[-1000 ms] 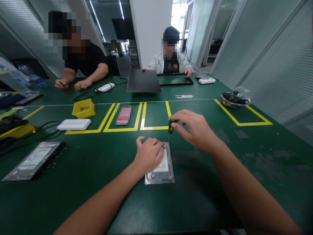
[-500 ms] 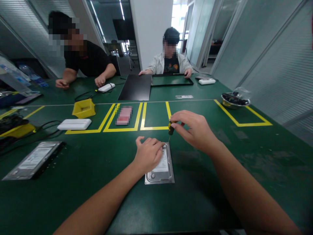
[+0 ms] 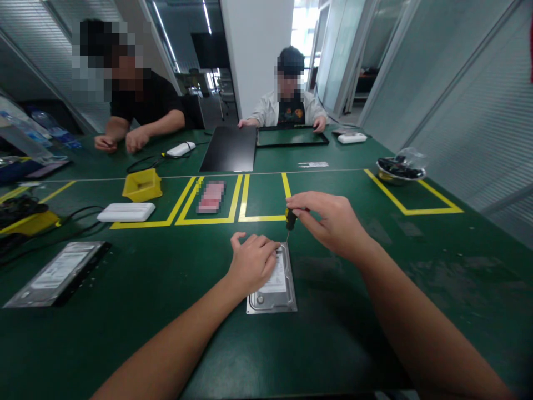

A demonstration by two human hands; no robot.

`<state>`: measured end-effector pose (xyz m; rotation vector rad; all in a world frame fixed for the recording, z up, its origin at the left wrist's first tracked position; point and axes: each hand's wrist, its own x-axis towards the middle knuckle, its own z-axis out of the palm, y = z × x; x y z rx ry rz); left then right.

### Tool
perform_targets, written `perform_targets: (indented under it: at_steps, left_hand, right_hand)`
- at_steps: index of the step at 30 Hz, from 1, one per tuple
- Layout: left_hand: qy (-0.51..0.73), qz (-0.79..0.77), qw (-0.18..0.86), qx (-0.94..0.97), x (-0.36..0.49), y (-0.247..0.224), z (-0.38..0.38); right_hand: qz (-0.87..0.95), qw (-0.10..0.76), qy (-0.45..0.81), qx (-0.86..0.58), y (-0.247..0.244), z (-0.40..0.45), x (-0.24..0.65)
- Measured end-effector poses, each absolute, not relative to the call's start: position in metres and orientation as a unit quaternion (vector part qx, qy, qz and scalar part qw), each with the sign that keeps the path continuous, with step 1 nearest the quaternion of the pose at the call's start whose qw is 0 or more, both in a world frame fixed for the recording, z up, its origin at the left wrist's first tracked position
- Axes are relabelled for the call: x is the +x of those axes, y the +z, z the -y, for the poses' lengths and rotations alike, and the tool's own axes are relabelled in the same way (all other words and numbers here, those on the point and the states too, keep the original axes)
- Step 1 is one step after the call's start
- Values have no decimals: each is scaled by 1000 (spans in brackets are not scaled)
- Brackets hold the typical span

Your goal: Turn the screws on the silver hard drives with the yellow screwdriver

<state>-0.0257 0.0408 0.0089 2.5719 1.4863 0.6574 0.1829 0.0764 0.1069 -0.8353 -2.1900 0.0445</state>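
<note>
A silver hard drive (image 3: 275, 286) with a white label lies on the green table in front of me. My left hand (image 3: 252, 261) rests across its upper left part, thumb sticking out to the left and fingers lying over the label, which is partly covered. Above the drive's far right corner, my right hand (image 3: 322, 216) pinches the black-and-yellow handle of a screwdriver (image 3: 290, 220) between thumb and fingers. The screwdriver stands nearly upright, its thin shaft reaching down to that corner. Whether the tip sits in a screw is too small to tell.
Another hard drive (image 3: 62, 272) lies at left, small specks beside it. Beyond are a white power strip (image 3: 127, 212), a yellow bin (image 3: 142, 185), yellow tape outlines and a metal bowl (image 3: 402, 171) of black parts. Across the table, two people sit; one holds a dark panel (image 3: 230, 149) and frame.
My right hand's fingers have shifted slightly on the screwdriver handle; my left hand and the drive stay put. Across the table, the left person's hand has moved left, away from the white strip.
</note>
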Motion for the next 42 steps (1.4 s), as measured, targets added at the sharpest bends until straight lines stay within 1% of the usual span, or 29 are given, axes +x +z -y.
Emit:
perform_targets:
  at_steps: [7, 14, 22, 26, 31, 36, 42]
  left_hand:
    - [217, -487, 48, 845, -25, 9, -41]
    - [208, -490, 44, 845, -25, 9, -41]
    - [215, -489, 47, 844, -25, 10, -40]
    - [219, -490, 45, 843, -25, 9, -40]
    - [225, -489, 45, 842, -24, 8, -41]
    - [220, -489, 45, 843, -24, 9, -40]
    - [220, -491, 41, 842, -24, 8, -41]
  right_hand:
    - [871, 372, 14, -320, 108, -75, 182]
    - [869, 365, -18, -334, 106, -76, 182]
    - [874, 358, 4, -327, 107, -75, 182]
    - [872, 363, 3, -328, 106, -77, 182]
    - [861, 358, 1, -361, 107, -77, 181]
    - [859, 382, 2, -341, 106, -77, 181]
    - [855, 370, -8, -363, 105, -77, 182]
